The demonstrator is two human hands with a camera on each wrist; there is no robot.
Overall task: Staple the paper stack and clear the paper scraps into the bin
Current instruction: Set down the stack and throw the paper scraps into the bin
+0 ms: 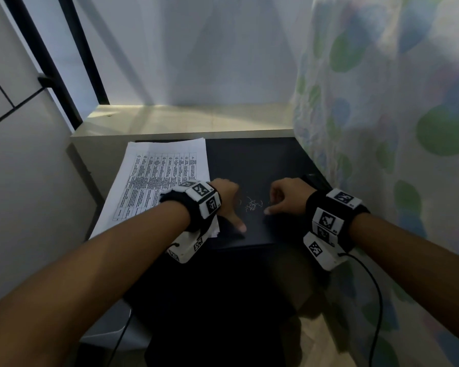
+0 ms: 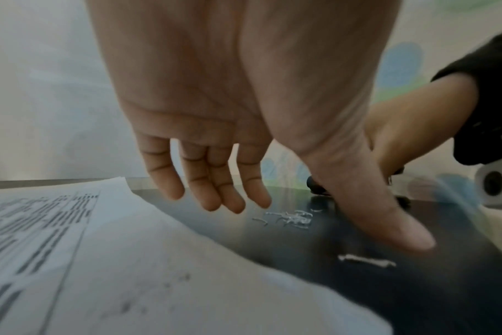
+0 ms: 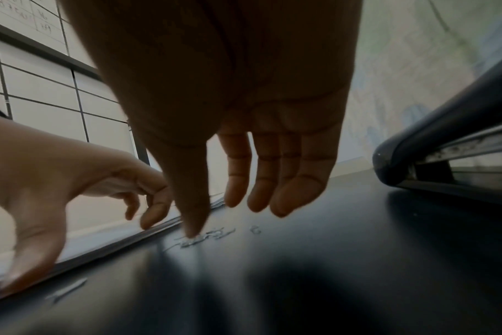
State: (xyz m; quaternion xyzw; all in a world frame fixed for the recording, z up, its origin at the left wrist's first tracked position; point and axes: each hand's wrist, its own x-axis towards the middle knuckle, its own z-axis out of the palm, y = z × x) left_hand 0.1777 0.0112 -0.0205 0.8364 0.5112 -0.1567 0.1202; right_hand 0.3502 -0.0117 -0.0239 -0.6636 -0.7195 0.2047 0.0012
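A printed paper stack [image 1: 159, 178] lies on the left of the black table [image 1: 255, 160]. A small heap of thin paper scraps [image 1: 252, 206] sits mid-table, and one longer scrap [image 2: 367, 260] lies nearer the front edge. My left hand [image 1: 229, 205] hovers just left of the heap with relaxed fingers, its thumb down by the stack's edge [image 3: 115, 244]. My right hand [image 1: 281, 200] is just right of the heap, holding nothing, and its thumb tip touches the scraps [image 3: 198, 238]. A black stapler [image 3: 444, 147] rests on the table behind the right hand.
A pale ledge [image 1: 186, 123] runs behind the table. A curtain with green and blue spots [image 1: 382, 115] hangs close on the right, and a wall [image 1: 24, 181] stands on the left. A cable [image 1: 376, 300] trails from my right wrist.
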